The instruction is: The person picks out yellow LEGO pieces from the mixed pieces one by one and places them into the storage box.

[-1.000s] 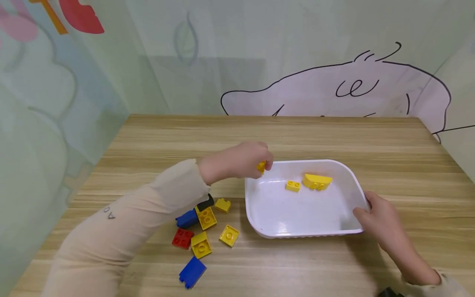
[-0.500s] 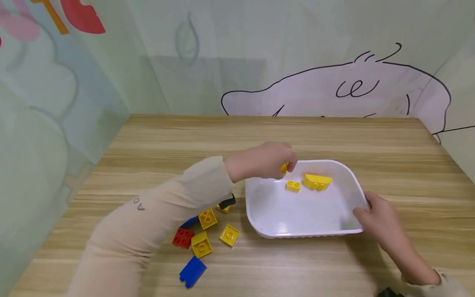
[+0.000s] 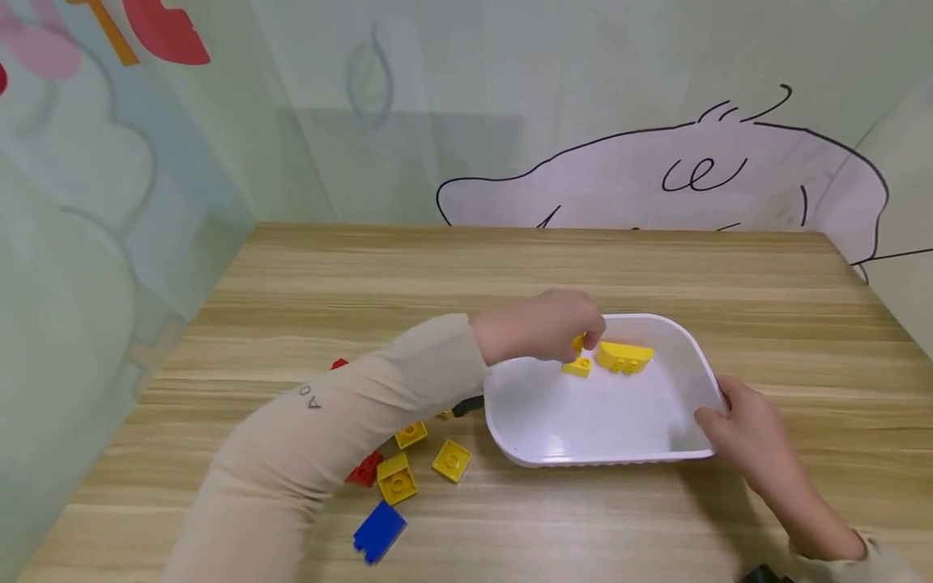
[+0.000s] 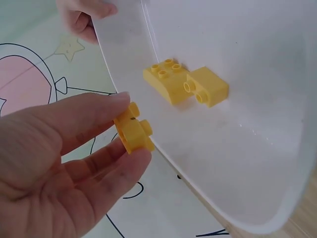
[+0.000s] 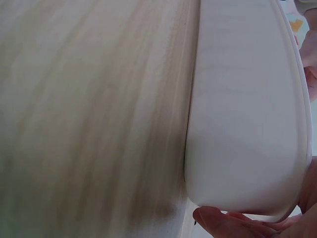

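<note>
My left hand (image 3: 543, 325) is over the back left part of a white plastic tray (image 3: 583, 441). Its thumb and fingers pinch a small yellow toy brick (image 4: 134, 131) with studs, seen clearly in the left wrist view. Inside the tray lie a small yellow two-stud brick (image 4: 208, 87) and a longer yellow brick with a curved side (image 3: 624, 358), close together. At the tray's right end my right hand (image 3: 751, 425) grips the rim, thumb on top. In the right wrist view its fingers (image 5: 213, 220) curl round the tray's outer wall.
Left of the tray, loose bricks lie on the wooden table (image 3: 328, 267): a blue brick (image 3: 380, 532), a red one (image 3: 364, 470) and several yellow ones, such as a square brick (image 3: 452, 461). My left sleeve covers part of this group. A wall stands behind the table.
My left hand has moved right with the yellow brick, from the tray's left rim to above the bricks inside, and dipped slightly. The right hand and tray stay put.
</note>
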The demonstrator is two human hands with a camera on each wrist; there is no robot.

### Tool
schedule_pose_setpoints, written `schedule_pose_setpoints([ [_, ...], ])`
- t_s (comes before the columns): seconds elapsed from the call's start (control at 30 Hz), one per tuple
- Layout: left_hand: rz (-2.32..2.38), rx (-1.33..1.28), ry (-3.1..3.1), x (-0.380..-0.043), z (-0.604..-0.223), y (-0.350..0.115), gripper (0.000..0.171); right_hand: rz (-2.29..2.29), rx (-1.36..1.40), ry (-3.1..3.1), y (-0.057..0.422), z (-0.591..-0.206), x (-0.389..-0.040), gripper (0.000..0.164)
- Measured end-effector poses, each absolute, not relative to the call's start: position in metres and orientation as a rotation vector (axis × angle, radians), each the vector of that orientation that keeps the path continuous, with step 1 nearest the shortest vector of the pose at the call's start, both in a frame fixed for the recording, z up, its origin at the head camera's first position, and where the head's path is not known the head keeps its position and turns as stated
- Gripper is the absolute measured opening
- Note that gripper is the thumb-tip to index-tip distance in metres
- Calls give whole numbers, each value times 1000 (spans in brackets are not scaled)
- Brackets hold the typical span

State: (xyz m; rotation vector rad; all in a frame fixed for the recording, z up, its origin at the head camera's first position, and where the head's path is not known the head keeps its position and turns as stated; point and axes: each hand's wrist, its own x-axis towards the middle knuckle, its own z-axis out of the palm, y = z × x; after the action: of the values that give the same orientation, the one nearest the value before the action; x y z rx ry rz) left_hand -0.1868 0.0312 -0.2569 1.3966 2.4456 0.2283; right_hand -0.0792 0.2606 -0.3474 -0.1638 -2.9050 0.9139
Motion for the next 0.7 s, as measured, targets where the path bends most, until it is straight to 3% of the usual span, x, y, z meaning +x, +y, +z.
schedule_pose_setpoints([
  [0.7, 150, 1467, 2372, -185, -269, 63, 13, 904, -155, -2878, 260, -347, -77, 35],
])
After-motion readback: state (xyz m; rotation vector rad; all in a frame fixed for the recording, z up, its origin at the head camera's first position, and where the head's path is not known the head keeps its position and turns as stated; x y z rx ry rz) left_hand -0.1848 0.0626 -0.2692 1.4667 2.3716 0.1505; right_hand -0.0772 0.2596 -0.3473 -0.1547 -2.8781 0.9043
